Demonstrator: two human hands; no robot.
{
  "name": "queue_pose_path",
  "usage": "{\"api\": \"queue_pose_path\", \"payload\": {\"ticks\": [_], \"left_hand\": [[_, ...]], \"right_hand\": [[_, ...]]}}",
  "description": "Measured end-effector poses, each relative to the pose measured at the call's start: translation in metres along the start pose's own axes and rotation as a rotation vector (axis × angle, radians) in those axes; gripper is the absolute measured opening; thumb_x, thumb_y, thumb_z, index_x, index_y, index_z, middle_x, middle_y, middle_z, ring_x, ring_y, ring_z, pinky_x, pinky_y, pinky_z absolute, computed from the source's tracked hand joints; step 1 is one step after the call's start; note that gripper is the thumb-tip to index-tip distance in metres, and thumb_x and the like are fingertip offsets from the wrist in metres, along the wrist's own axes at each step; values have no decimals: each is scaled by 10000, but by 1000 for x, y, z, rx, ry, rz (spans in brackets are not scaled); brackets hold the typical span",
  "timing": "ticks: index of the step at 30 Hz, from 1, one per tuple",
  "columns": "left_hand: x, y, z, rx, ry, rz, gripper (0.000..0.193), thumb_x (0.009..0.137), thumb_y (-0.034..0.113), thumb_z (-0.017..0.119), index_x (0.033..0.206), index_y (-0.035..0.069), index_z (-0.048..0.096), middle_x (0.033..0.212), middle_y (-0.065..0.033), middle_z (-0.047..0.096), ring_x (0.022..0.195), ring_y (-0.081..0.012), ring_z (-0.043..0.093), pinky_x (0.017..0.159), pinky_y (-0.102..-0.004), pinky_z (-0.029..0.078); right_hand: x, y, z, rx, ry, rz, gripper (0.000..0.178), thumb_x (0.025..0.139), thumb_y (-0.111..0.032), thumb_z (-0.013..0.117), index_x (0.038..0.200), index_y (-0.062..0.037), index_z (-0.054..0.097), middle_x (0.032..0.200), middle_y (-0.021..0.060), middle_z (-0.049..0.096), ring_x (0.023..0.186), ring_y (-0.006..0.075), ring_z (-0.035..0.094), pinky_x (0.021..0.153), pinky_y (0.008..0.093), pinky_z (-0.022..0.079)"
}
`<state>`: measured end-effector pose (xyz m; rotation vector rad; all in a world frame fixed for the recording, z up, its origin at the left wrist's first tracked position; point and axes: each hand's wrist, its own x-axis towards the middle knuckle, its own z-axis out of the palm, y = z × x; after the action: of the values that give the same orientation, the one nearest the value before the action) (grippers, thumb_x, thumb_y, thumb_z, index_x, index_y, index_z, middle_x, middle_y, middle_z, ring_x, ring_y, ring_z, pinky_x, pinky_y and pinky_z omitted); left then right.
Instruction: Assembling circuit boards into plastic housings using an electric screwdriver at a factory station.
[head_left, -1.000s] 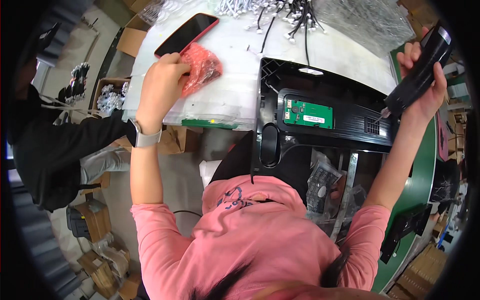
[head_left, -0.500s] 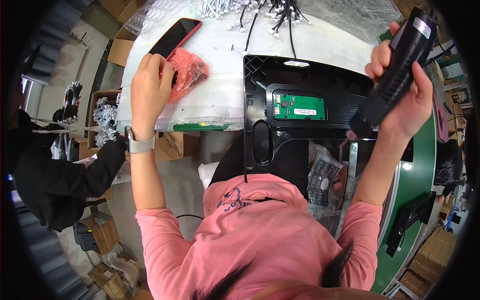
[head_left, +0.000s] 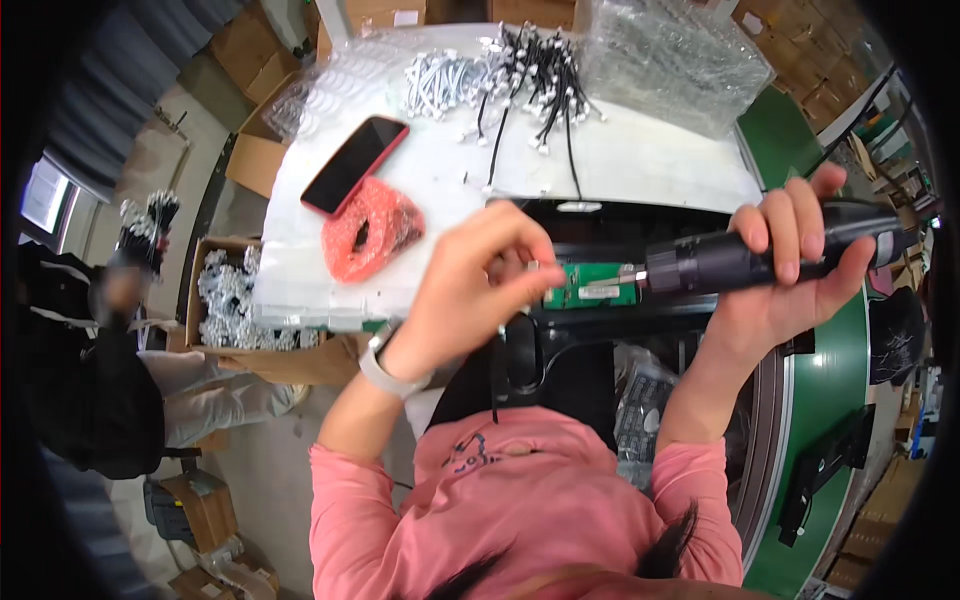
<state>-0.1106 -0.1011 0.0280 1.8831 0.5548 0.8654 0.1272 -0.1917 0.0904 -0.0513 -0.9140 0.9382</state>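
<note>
Screwdriver (head_left: 715, 262), black and thick, is held in my right hand (head_left: 775, 290), with the fingers curled around its body. It lies almost level, and its thin bit points left over the green circuit board (head_left: 568, 298); if the tip touches, I cannot tell. This board sits in the black plastic housing (head_left: 600, 325), near my lap. My left hand (head_left: 470, 270) is at the board's left end, thumb and forefinger narrow; whether they pinch something small, I cannot tell. On the table (head_left: 450, 190), to the left, red bubble wrap (head_left: 380, 240) lies beside a phone (head_left: 357, 165).
</note>
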Motion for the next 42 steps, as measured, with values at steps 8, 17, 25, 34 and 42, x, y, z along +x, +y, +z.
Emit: {"api": "queue_pose_path", "payload": {"ticks": [8, 17, 25, 34, 42], "left_hand": [[0, 2, 14, -212, -115, 21, 75, 883, 44, 709, 911, -21, 685, 887, -31, 612, 742, -76, 566, 626, -214, 451], [1, 3, 16, -133, -112, -21, 61, 890, 34, 696, 905, -23, 683, 885, -40, 613, 744, -75, 561, 630, -206, 442], [21, 9, 15, -429, -215, -150, 108, 866, 47, 725, 963, 8, 696, 857, -27, 599, 763, -78, 572, 653, -219, 458], [270, -12, 6, 314, 146, 345, 266, 898, 236, 659, 1023, 6, 704, 936, -145, 708, 850, -249, 672, 787, -365, 530], [469, -67, 20, 893, 217, -71, 410, 856, 385, 656, 1039, 28, 743, 1012, -204, 724, 973, -342, 697, 910, -431, 512]], "right_hand": [[-12, 4, -2, 88, 71, -68, 387, 934, -299, 641, 1199, -47, 514, 737, 3, 495, 547, 114, 467, 634, 337, 408], [-15, 14, 2, -53, 56, -98, 364, 926, -288, 649, 1173, -56, 517, 717, 0, 496, 518, 108, 469, 613, 340, 436], [0, 8, -6, 84, 15, -120, 373, 922, -303, 654, 1171, -62, 515, 702, -8, 518, 493, 102, 491, 595, 336, 458], [15, -36, -46, 104, -137, -208, 336, 895, -231, 704, 1096, -65, 492, 659, 15, 570, 451, 103, 540, 532, 317, 488], [8, -63, -96, -117, -285, -196, 373, 890, -247, 757, 1061, -58, 486, 682, 61, 641, 469, 151, 615, 530, 335, 539]]}}
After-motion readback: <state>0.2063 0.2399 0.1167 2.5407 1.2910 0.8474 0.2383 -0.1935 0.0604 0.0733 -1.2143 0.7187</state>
